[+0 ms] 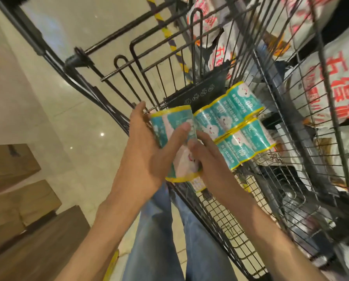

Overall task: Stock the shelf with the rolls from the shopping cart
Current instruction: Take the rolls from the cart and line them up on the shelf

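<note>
While both hands close in over the near edge of the shopping cart point(220, 216), the left hand point(147, 157) has the roll pack point(175, 138) cradled, thumb across its teal wrapper and fingers point(139, 110) stretched up behind it; the right hand point(208, 159) presses against the pack's lower right side, its fingers curled onto the wrapper. The pack's long axis runs near-upright, yellow end bands at top and bottom. Just right of it, two more packs point(236, 122) lie in the cart, stacked, long axes slanting up to the right. Pale glossy floor tiles point(68, 110) to the left, three cardboard boxes point(19, 191) at the lower left, white sacks with red lettering point(340, 86) beyond the wire
</note>
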